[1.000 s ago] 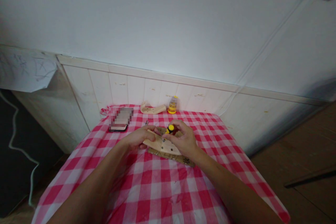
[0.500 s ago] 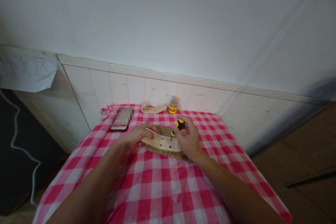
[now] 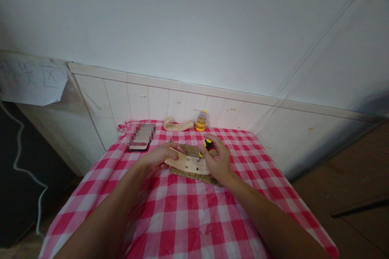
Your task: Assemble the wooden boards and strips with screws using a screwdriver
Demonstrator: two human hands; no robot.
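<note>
The left hand (image 3: 158,158) steadies a pale wooden piece (image 3: 187,164); the right hand (image 3: 219,161) holds a yellow-and-black screwdriver (image 3: 205,147) on it.

Dim indoor scene, lit softly and evenly with a cool cast on the white wall (image 3: 194,20). No glare anywhere. Brightest on the wall straight above the checked tablecloth (image 3: 188,214); darkening to the left of the cloth, near black beside its left edge, and murky brown to its right. Faint shadows only beneath the forearms on the cloth. Strong wide-angle bending: wall panelling (image 3: 231,107) behind the cloth bowed, corners stretched and smeared. Slightly soft and grainy throughout. Pixelated patch over the phone (image 3: 140,137) at the cloth's far left.
</note>
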